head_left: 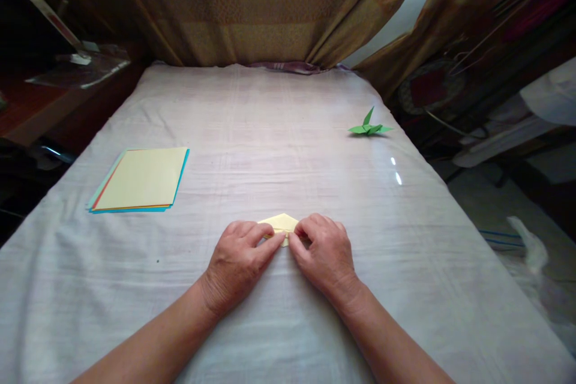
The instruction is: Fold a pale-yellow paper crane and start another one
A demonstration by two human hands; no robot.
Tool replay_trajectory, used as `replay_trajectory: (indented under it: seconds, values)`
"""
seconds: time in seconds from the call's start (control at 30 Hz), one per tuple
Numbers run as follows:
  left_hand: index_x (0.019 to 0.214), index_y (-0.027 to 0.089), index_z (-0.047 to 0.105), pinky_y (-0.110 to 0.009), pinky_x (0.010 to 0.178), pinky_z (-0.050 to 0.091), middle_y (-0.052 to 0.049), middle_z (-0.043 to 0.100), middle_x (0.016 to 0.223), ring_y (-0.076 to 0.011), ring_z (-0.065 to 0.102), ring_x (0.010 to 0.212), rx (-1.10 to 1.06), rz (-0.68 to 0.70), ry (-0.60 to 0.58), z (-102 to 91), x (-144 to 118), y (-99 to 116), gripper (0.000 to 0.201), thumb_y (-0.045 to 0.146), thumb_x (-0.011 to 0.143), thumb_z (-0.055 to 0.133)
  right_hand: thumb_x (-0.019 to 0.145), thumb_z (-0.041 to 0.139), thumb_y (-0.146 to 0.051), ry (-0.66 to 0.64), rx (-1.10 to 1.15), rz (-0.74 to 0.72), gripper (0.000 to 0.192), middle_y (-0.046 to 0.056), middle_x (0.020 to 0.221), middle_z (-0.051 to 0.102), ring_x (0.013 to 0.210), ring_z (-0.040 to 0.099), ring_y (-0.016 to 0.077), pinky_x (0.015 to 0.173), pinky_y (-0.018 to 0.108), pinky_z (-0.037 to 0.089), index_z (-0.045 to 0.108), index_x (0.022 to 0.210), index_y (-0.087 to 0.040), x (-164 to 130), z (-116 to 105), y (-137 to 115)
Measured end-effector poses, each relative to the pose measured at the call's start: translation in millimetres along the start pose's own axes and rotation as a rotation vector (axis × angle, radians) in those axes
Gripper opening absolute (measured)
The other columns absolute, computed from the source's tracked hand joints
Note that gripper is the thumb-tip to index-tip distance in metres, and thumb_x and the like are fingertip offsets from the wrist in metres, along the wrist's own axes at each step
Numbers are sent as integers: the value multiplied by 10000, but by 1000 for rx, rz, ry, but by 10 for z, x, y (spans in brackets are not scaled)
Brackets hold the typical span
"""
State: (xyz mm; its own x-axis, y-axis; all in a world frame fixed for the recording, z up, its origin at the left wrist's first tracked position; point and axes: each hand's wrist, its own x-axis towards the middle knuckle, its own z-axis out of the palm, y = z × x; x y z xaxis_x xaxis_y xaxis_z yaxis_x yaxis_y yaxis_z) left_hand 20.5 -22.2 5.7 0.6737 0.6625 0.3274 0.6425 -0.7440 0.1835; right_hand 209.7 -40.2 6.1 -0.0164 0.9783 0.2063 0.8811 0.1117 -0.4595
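Note:
A small piece of folded yellow paper [282, 221] lies on the cloth-covered surface, close in front of me. My left hand [243, 258] pinches its left side between thumb and fingers. On the opposite side, my right hand [323, 251] grips the paper the same way, and the two thumbs almost meet at its near edge. The top of the paper shows as a flat peak between the hands. Its lower part is partly hidden by the fingertips.
A stack of coloured paper sheets [141, 179], pale yellow on top, lies to the left. At the far right sits a green folded paper crane [369, 127]. Brown curtains [252, 18] hang beyond the far edge. A wooden ledge [54, 102] stands at the left.

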Motion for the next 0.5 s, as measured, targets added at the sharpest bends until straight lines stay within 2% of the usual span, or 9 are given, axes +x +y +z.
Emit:
replay_trajectory:
  seconds: [0.2, 0.33, 0.5]
  values:
    - [1086, 237, 663, -349, 806, 451, -45, 701, 969, -197, 620, 885, -116, -113, 33, -6, 6, -18, 213, 283, 974, 488, 845, 638, -242, 7, 116, 5, 114, -11, 747, 644, 764, 566, 169, 732, 309, 300, 650, 733, -236, -37, -1, 9]
    - [941, 235, 668, -340, 794, 425, -22, 699, 915, -192, 599, 870, -201, -159, 2, -3, 46, -29, 145, 285, 954, 533, 824, 667, -209, -5, 184, -1, 76, -20, 766, 653, 787, 566, 168, 762, 313, 305, 679, 765, -256, -66, -15, 9]
    - [877, 238, 665, -345, 784, 402, -19, 685, 895, -198, 575, 855, -198, -188, -24, 2, 89, -15, 137, 279, 940, 550, 831, 655, -205, -32, 190, -8, 86, -11, 799, 658, 812, 560, 174, 781, 325, 301, 690, 777, -262, -88, -21, 8]
